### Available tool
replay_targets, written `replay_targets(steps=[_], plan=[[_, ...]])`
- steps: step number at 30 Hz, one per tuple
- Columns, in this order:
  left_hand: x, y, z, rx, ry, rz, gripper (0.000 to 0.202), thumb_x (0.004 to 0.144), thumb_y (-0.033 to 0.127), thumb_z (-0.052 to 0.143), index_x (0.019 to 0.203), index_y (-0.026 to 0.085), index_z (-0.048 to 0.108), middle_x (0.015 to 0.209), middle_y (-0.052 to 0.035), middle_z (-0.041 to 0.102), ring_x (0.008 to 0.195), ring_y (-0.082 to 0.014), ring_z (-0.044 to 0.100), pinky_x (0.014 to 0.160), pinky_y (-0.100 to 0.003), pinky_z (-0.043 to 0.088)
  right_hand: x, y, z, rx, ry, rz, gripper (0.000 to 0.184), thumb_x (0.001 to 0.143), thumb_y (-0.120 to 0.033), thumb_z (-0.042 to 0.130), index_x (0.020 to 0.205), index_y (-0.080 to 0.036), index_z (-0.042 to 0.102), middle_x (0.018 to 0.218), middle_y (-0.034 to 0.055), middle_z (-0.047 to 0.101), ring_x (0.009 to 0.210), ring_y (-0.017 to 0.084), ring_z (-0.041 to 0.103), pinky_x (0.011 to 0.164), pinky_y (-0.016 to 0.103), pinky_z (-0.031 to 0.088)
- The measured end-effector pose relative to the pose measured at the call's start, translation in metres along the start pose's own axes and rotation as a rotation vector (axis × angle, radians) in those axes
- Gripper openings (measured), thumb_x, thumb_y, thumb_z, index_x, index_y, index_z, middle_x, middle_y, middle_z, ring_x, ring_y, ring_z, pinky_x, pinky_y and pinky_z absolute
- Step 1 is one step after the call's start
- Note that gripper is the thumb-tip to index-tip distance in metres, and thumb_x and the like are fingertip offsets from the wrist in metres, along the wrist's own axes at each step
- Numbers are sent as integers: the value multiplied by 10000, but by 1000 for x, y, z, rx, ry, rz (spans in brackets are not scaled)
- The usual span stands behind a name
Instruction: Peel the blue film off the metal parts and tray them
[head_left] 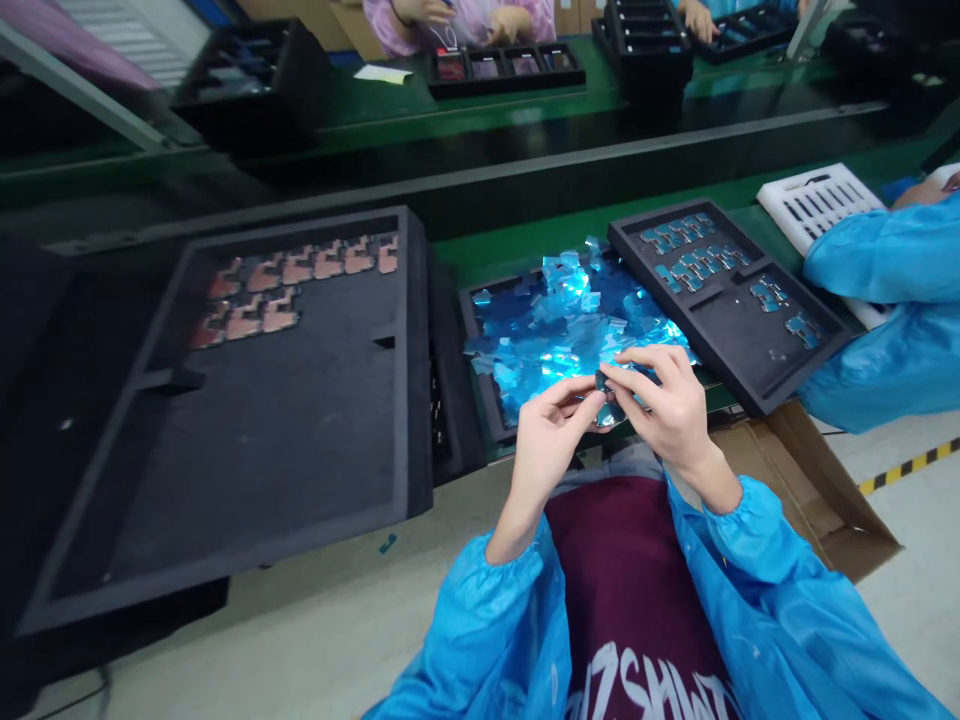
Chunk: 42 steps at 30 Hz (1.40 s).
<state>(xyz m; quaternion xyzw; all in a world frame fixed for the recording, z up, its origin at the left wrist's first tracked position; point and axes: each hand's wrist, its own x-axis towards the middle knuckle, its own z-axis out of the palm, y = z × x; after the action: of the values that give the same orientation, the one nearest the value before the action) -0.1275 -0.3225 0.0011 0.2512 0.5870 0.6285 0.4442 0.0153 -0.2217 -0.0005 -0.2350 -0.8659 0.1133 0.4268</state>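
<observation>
My left hand [551, 430] and my right hand [669, 408] meet in front of my body, both pinching one small circuit board [610, 411]. It is dark with a shiny bluish face, and my fingertips cover part of it. Just beyond them lies a heap of loose blue film pieces [574, 325] in a dark tray [491, 415]. On the right, a black foam tray [739, 330] carries several boards [694, 265] with blue faces. A large black foam tray [322, 420] on the left holds two rows of pinkish-copper boards [296, 265].
A co-worker's blue sleeve [885, 255] reaches in at right beside a white slotted tray [821, 205]. Below stands an open cardboard box [814, 490]. Across the green bench, other people's hands work near black trays [510, 85]. A blue scrap [387, 544] lies on the floor.
</observation>
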Motion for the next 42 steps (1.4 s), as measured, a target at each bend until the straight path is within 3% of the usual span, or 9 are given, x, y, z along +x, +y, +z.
replay_targets(steps=[5, 12, 20, 23, 27, 30, 33, 38, 42], plan=[[6, -8, -7, -195, -49, -88, 426, 753, 449, 1002, 1077, 202, 876, 1120, -66, 832, 813, -182, 752, 728, -344, 725, -6, 3, 0, -68, 69, -123, 183, 1044, -143, 719, 1105, -287, 813, 1066, 62, 809, 1037, 247, 717, 924, 409, 636], [14, -12, -19, -427, -85, -251, 390, 786, 303, 999, 1111, 172, 827, 1103, -68, 832, 876, -186, 792, 769, -298, 705, -15, 7, -12, -55, -111, -261, 231, 1063, -120, 683, 1203, -260, 801, 1164, 58, 839, 1156, 241, 750, 1003, 396, 648], [25, -2, -21, -469, 161, -102, 354, 801, 273, 954, 1078, 171, 759, 1100, -72, 829, 953, -200, 805, 802, -270, 653, -33, 6, -13, 54, -40, -375, 328, 1030, -70, 685, 1292, -262, 732, 1171, 55, 848, 1150, 244, 799, 983, 389, 678], [20, 6, -18, -443, 243, 18, 331, 787, 311, 950, 996, 179, 730, 961, -47, 812, 886, -198, 798, 760, -275, 648, -31, 10, -6, 141, 122, -204, 222, 1043, -104, 651, 1189, -258, 717, 1045, 52, 835, 1011, 229, 812, 897, 375, 677], [-14, 34, -24, -284, 183, 141, 235, 864, 339, 877, 1003, 190, 759, 841, -19, 766, 724, -162, 749, 694, -270, 633, -11, 52, 8, 174, 123, 332, 134, 1069, -299, 617, 1126, -232, 718, 995, 74, 790, 851, 223, 765, 707, 335, 620], [-39, 67, -54, -107, 168, 210, 172, 880, 326, 849, 958, 197, 765, 878, -22, 771, 684, -141, 721, 689, -266, 628, 11, 102, 21, 136, -86, 546, 242, 1014, -372, 607, 1129, -210, 746, 951, 76, 785, 818, 246, 747, 771, 376, 613], [-36, 103, -110, 103, 299, 293, 197, 834, 308, 867, 957, 200, 758, 940, -27, 784, 695, -142, 716, 683, -272, 629, 29, 133, 31, -89, -272, 562, 276, 971, -332, 620, 1166, -219, 780, 931, 91, 799, 825, 286, 754, 830, 425, 599], [49, 133, -206, 316, 576, 231, 225, 780, 215, 832, 980, 167, 740, 836, -28, 754, 712, -166, 708, 703, -299, 604, 43, 126, 33, -393, -426, 368, 377, 1058, -266, 511, 1325, -190, 767, 1257, 191, 799, 1001, 332, 786, 869, 425, 605], [119, 134, -226, 535, 717, 60, 135, 762, 123, 796, 884, 129, 742, 669, -6, 668, 717, -169, 636, 787, -322, 546, 37, 123, 43, -315, -411, 203, 413, 1022, -230, 533, 1371, -178, 748, 1303, 189, 796, 1061, 352, 798, 904, 478, 655]])
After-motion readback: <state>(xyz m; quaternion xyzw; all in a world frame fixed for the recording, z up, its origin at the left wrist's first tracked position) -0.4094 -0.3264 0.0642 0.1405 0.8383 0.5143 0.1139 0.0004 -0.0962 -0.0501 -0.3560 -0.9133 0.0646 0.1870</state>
